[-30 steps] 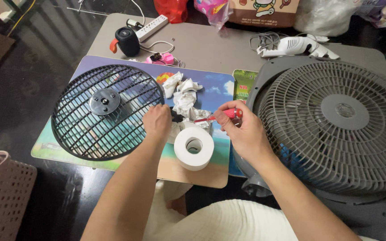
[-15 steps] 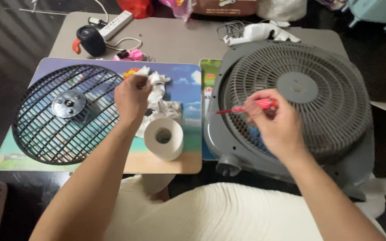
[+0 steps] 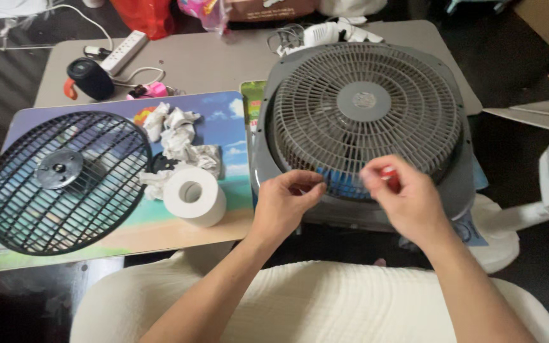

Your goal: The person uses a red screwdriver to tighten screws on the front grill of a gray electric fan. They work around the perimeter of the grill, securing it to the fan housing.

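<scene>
A grey fan (image 3: 363,121) was laid flat on the bench (image 3: 211,63), its front grille facing up. The left hand (image 3: 284,203) was rested at the near edge of the grille, its grip loosely curled with the fingertips (image 3: 309,184) touching the rim; nothing could be seen held in it. The right hand (image 3: 405,200) was placed just beside it at the same edge, its grip pinched shut around a small red tool (image 3: 389,174), most of which was hidden by the fingers. To the left, a black round grille (image 3: 65,181) was laid on a colourful mat (image 3: 230,159), with a roll of tissue (image 3: 193,195) and crumpled tissues (image 3: 176,136) between it and the fan
</scene>
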